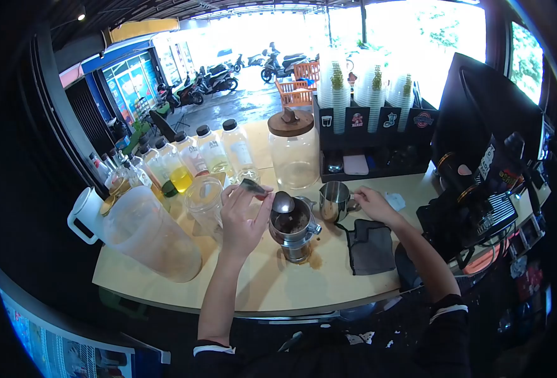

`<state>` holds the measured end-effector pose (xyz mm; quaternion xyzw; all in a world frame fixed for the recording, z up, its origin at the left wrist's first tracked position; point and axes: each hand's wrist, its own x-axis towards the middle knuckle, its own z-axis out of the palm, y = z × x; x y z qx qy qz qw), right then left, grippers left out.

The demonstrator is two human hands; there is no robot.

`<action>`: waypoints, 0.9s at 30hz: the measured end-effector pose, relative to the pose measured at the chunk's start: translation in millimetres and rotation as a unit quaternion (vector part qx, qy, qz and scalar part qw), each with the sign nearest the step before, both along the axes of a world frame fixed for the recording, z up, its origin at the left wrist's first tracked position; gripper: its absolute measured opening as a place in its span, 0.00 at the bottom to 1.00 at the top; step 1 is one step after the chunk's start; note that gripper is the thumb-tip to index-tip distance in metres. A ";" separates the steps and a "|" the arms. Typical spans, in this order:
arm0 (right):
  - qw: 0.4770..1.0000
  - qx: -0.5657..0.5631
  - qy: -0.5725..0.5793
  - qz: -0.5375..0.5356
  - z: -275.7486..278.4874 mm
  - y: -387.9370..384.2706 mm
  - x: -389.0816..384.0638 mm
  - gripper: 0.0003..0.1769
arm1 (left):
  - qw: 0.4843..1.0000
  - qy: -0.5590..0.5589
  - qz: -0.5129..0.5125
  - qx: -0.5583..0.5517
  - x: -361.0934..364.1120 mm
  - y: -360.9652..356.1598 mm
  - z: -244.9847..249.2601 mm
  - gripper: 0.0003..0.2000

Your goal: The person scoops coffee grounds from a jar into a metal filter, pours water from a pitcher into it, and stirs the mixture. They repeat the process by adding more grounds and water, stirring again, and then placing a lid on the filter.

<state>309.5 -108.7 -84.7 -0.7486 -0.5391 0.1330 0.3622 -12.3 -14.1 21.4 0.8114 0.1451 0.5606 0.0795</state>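
Observation:
My left hand pinches a spoon, its rounded metal bowl over the open top of a metal coffee dripper. Dark wet coffee grounds show inside the dripper, which stands on a smaller metal cup. Brown drips and a small puddle lie on the counter beside that cup. To the right, my right hand is closed on the handle of a metal pitcher. The pitcher looks upright on or close to the counter; its contents are hard to make out.
A dark folded cloth lies right of the dripper. Left are a large clear plastic pitcher, a clear jug and several capped bottles. Behind stand a wooden-lidded jar and a black cup rack. Black equipment stands right.

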 end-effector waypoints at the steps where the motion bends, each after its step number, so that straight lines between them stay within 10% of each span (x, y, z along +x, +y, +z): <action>1: 0.998 -0.014 0.060 0.008 -5.1 0.4 1.4 0.13 | 1.000 -0.007 0.008 -0.003 -1.6 0.5 -0.9 0.05; 7: 0.942 0.101 0.308 0.089 -34.1 8.4 -1.3 0.09 | 0.999 -0.027 0.040 -0.017 -7.1 -0.7 -3.9 0.06; 27: 0.948 0.196 0.130 0.214 140.2 1.5 -68.6 0.10 | 0.992 -0.072 0.029 -0.103 -4.3 0.1 -4.6 0.07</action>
